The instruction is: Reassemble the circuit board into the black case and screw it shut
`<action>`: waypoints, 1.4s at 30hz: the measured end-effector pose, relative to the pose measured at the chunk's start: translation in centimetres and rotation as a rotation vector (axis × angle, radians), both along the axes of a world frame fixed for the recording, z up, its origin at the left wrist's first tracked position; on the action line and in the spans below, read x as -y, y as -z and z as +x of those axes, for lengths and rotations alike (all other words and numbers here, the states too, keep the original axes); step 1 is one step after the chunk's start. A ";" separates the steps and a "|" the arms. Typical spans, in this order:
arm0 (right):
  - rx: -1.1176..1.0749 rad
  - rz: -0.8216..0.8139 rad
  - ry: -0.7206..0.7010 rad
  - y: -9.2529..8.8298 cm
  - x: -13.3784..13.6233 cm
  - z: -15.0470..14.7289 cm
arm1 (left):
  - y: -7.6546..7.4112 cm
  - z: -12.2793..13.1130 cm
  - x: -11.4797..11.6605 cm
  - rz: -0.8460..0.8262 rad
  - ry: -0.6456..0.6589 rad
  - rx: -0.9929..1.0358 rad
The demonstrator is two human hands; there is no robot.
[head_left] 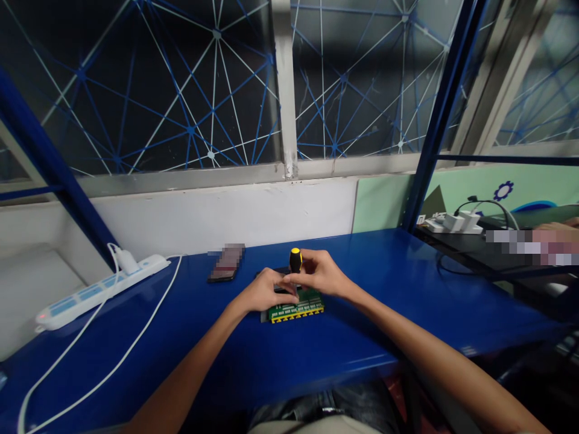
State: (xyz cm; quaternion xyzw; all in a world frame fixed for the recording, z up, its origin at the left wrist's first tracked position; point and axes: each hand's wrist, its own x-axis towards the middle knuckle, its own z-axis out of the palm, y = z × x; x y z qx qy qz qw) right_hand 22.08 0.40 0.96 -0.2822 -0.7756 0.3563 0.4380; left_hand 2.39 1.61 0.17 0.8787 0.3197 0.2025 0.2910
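Observation:
A green circuit board (299,306) with a yellow front edge lies on the blue table (362,337). My left hand (265,291) rests on the board's left part with its fingers curled down, pressing on it. My right hand (321,272) is closed around a screwdriver (295,260) with a black handle and yellow cap. The tool stands upright over the board. Its tip is hidden behind my fingers.
A dark phone (225,265) lies behind the board to the left. A white power strip (97,289) with a plugged charger and white cables sits at the table's left. A neighbouring black desk (474,253) at the right holds white adapters. A blue post (434,138) rises beside it.

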 end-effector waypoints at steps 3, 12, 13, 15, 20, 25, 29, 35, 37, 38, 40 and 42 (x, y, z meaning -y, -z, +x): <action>-0.050 -0.066 -0.092 -0.2 0.3 -0.1 | 0.0 0.0 0.1 -0.021 -0.003 0.009; -0.005 -0.025 -0.015 0.3 0.5 -0.4 | -0.7 0.2 0.6 -0.064 0.004 -0.018; 0.000 -0.018 -0.010 0.4 0.5 -0.4 | -0.7 0.2 0.6 -0.071 0.022 -0.012; 0.003 0.000 -0.006 0.3 0.5 -0.3 | -0.7 0.1 0.5 -0.077 0.041 -0.004; 0.027 0.030 0.002 0.3 0.5 -0.4 | -0.3 0.1 0.2 -0.070 -0.024 -0.017; 0.034 0.026 0.020 0.4 0.5 -0.6 | -0.3 0.2 0.4 -0.057 -0.059 -0.030; 0.037 0.013 0.030 0.5 0.4 -0.6 | -0.6 0.3 0.6 -0.087 0.010 -0.011; 0.032 0.017 0.014 0.6 0.4 -0.6 | -0.3 0.3 0.3 -0.072 -0.043 -0.030; 0.037 0.021 0.011 0.6 0.4 -0.6 | -0.2 0.3 0.3 -0.060 -0.053 -0.036; 0.042 0.020 0.010 0.6 0.4 -0.6 | -0.2 0.3 0.3 -0.054 -0.050 -0.034; 0.050 0.014 0.008 0.6 0.4 -0.6 | -0.3 0.3 0.4 -0.050 -0.026 -0.024; 0.052 0.012 0.015 0.6 0.4 -0.6 | -0.5 0.2 0.4 -0.055 0.012 -0.017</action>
